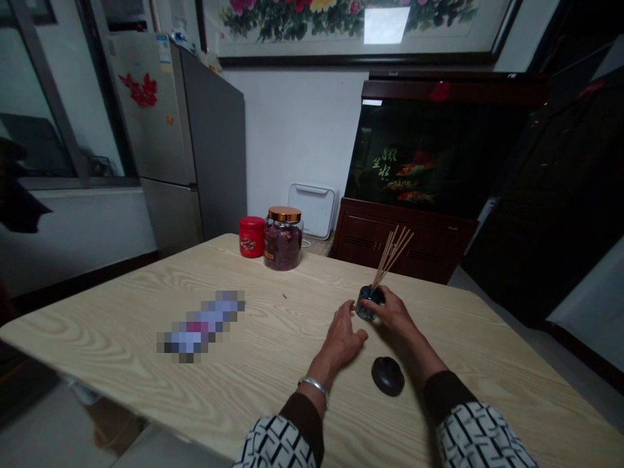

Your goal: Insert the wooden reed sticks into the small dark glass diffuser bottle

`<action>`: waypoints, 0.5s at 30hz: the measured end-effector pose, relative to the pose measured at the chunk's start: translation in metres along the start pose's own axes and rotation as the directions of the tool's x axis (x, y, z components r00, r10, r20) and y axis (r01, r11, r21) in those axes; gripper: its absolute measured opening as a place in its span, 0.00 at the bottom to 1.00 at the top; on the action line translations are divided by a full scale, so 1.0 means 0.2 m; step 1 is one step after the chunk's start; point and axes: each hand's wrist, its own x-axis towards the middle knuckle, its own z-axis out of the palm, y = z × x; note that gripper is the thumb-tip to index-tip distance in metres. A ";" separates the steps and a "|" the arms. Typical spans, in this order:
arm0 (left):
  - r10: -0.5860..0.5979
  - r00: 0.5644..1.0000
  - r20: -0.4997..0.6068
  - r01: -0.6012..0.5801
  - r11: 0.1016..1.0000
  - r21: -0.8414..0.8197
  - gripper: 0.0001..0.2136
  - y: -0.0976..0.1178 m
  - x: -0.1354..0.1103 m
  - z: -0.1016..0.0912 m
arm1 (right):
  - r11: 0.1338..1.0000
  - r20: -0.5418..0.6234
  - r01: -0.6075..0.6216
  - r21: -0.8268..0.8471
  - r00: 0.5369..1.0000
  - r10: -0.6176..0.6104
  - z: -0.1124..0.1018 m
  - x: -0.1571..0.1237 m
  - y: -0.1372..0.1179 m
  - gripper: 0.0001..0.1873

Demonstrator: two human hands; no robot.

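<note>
On the pale wood-grained table [273, 377] at one o'clock, the right hand [394, 313] has fingers clamped on a small round glass bottle [363, 313] holding thin brown sticks [389, 257]. The left hand [340, 339], fingers apart, is just beside it at seven o'clock; a dark-brown domed piece [388, 376] lies at five.

A home dining area, by its refrigerator [214, 136], wooden table [146, 292], aquarium [429, 156] and framed flower painting [312, 39].

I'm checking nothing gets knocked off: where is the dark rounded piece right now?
In the head view, the dark rounded piece lies on the table, right of centre, nearer the camera than the glass bottle.
</note>
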 end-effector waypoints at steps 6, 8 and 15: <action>0.011 1.000 -0.022 -0.011 1.000 -0.021 0.30 0.01 0.01 0.00 | 0.996 -0.047 -0.002 0.090 0.999 0.006 0.01 -0.07 0.04 0.35; 0.008 0.999 -0.033 -0.009 0.999 -0.040 0.26 0.02 0.00 0.00 | 0.991 -0.093 -0.029 0.132 0.995 0.042 0.00 -0.16 0.07 0.35; -0.032 0.999 0.019 0.035 0.969 -0.246 0.25 0.19 -0.08 -0.05 | 0.866 0.079 -0.092 0.492 0.995 0.060 -0.26 -0.53 -0.08 0.26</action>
